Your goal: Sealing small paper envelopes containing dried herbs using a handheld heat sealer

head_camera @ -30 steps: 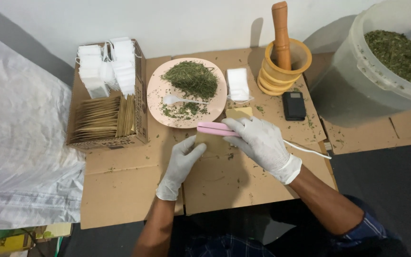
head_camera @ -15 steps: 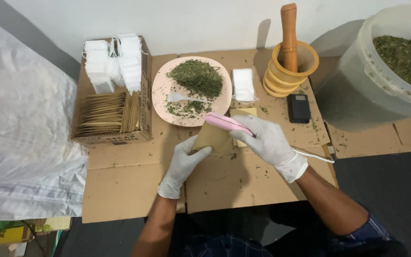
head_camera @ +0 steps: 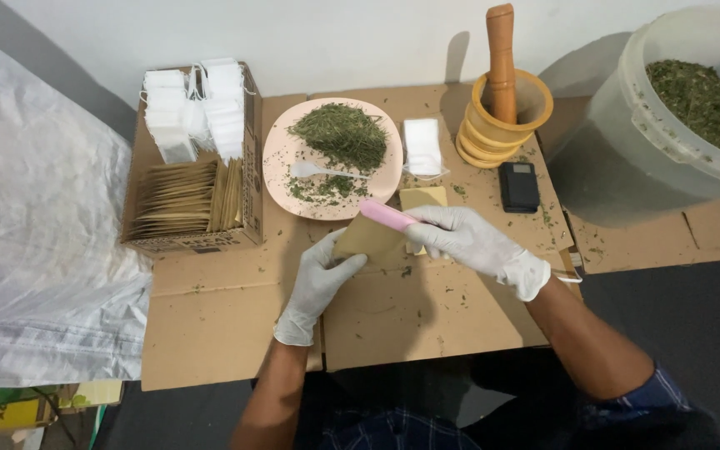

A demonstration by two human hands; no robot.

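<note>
Both my hands wear white gloves. My left hand (head_camera: 316, 282) holds a small brown paper envelope (head_camera: 370, 242) by its lower left edge, lifted off the cardboard. My right hand (head_camera: 470, 242) grips a pink flat-handled tool (head_camera: 387, 215) whose tip lies across the top of the envelope. Just beyond them a pink plate (head_camera: 281, 162) carries a heap of dried green herb (head_camera: 342, 133) and a white plastic spoon (head_camera: 317, 171). Another brown envelope (head_camera: 423, 198) lies flat under my right hand.
A cardboard box (head_camera: 247, 158) at the left holds brown envelopes and white tea bags. A white sachet (head_camera: 422, 146), a yellow mortar (head_camera: 502, 125) with wooden pestle (head_camera: 501, 58), a small black scale (head_camera: 518, 186) and a large tub of herb (head_camera: 693, 108) stand right. Clear plastic sheeting (head_camera: 35, 258) lies left.
The envelope has been lifted from the cardboard and tilted up between my hands. My right hand with the pink tool has shifted slightly toward its top edge.
</note>
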